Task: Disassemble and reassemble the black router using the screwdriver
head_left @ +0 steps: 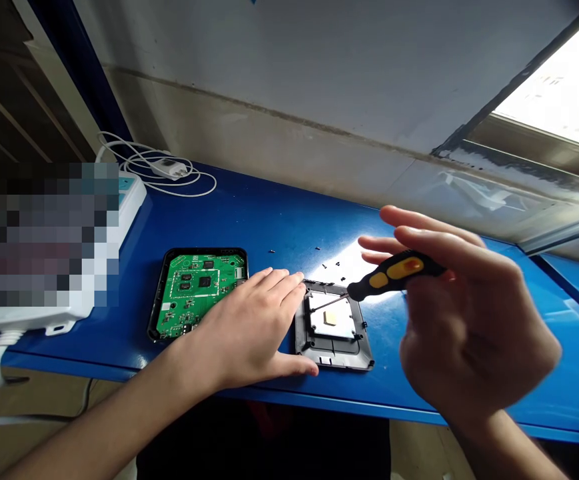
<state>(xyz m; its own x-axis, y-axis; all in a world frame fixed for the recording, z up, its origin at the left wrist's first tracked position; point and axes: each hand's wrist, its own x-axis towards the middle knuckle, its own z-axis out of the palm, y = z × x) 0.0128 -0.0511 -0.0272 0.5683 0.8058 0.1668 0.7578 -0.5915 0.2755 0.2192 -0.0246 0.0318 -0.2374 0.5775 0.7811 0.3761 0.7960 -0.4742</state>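
A screwdriver (392, 275) with a black and yellow handle is gripped in my right hand (474, 320). Its thin shaft slants down to the left, and the tip meets the left edge of a silvery metal plate (322, 327) bearing a yellowish pad (330, 317). That plate sits inside a black plastic cover (336, 357) lying on the blue table. My left hand (256, 323) rests with fingers stretched out, fingertips and thumb at the cover's left edge. Partly behind my left hand lies a green circuit board (194, 283) in a black casing (157, 303).
Several small dark screws (338, 264) are scattered on the blue table (264, 220) beyond the cover. A white device (82, 293), partly pixelated, stands at the left. Behind it lie a coiled white cable (202, 175) and white plug (169, 168). A wall (269, 133) borders the table's back.
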